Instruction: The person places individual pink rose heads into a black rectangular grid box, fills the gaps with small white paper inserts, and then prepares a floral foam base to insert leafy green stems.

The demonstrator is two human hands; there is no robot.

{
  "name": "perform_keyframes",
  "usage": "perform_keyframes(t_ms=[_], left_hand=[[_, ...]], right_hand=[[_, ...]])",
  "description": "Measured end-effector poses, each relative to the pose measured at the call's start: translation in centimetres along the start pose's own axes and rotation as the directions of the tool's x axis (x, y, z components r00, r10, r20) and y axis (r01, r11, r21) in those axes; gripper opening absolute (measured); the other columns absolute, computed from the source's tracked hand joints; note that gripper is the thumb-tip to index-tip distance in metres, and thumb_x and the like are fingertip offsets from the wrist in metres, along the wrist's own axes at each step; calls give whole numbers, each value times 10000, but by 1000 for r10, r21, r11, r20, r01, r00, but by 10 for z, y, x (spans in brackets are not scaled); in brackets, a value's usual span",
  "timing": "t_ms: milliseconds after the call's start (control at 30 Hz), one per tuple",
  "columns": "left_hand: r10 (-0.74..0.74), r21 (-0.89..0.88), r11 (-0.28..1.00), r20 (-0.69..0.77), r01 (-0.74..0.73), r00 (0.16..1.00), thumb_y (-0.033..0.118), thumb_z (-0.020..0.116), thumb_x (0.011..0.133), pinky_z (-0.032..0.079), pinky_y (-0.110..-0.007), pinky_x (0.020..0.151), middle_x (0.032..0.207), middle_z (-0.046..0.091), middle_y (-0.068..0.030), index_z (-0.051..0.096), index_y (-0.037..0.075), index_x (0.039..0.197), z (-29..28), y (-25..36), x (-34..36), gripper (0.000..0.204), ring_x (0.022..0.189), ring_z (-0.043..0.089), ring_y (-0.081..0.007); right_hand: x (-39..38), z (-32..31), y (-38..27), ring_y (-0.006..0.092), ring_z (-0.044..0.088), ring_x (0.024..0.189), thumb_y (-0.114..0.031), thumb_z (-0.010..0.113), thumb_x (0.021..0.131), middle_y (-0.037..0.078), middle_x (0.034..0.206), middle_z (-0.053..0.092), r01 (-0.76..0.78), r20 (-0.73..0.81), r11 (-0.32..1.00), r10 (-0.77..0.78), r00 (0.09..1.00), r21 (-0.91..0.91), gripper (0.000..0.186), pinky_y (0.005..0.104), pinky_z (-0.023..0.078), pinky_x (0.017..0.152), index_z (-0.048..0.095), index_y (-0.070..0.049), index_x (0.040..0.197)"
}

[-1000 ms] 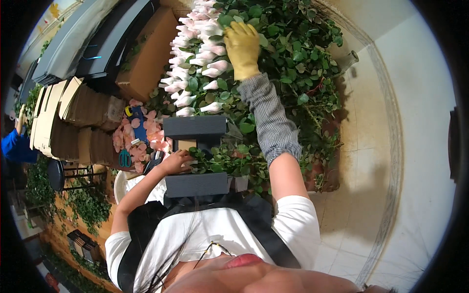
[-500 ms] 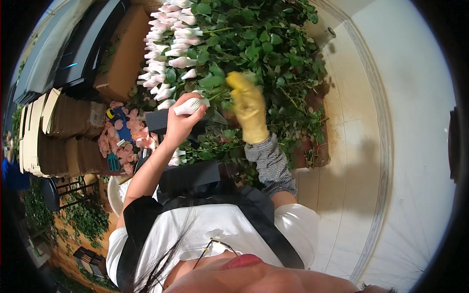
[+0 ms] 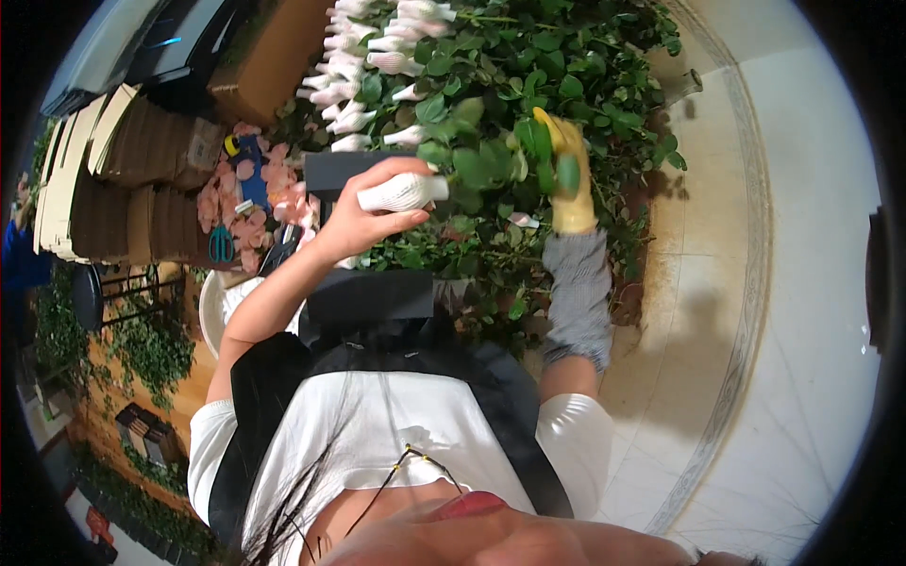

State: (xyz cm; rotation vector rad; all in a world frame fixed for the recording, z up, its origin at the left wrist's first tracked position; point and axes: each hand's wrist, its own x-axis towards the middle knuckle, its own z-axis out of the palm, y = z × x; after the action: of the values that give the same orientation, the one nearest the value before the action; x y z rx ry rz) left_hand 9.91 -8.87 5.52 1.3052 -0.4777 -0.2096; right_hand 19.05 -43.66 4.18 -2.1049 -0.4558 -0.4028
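Observation:
My left hand (image 3: 351, 226) is closed around a rose head wrapped in a white mesh sleeve (image 3: 404, 192), with the thumb below and the fingers above. The rose's leafy stem (image 3: 486, 170) stretches to the right, its leaves smeared by motion. In a yellow glove, my right hand (image 3: 572, 209) is curled around the stem's leafy part, and green leaves partly cover its fingers. Beyond both hands lies a pile of roses with sleeved heads (image 3: 392, 62) to the left and green foliage (image 3: 566, 66) to the right.
A dark block (image 3: 330, 172) sits just behind my left hand, and a black panel (image 3: 370, 295) is near my apron. On the left are loose pink petals (image 3: 219, 200), teal scissors (image 3: 221, 244) and stacked cardboard (image 3: 123, 141). Pale floor tiles (image 3: 698, 311) run along the right.
My gloved right hand has moved right, from near the rose head out along the leafy stem. My left hand still holds the sleeved head, now slightly farther right. The view has shifted.

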Motion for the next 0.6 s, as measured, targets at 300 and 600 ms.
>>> perform_keyframes(t_ms=[300, 600], left_hand=[[-256, 936, 333, 202, -110, 945, 199, 751, 806, 484, -433, 910, 1146, 596, -153, 657, 30, 1086, -103, -160, -107, 341, 1052, 575, -369], [-275, 877, 481, 144, 6, 951, 183, 723, 822, 519, -429, 871, 1059, 614, -160, 639, 32, 1144, -96, -185, -115, 366, 1040, 607, -376]], right_hand=[[7, -24, -111, 219, 621, 742, -97, 644, 816, 49, 742, 644, 303, 253, 623, -169, 952, -722, 232, 402, 537, 784, 705, -125, 1038], [-190, 118, 26, 258, 663, 849, -102, 621, 842, 73, 839, 673, 178, 459, 599, 356, 814, -781, 263, 421, 527, 732, 711, -172, 1079]])
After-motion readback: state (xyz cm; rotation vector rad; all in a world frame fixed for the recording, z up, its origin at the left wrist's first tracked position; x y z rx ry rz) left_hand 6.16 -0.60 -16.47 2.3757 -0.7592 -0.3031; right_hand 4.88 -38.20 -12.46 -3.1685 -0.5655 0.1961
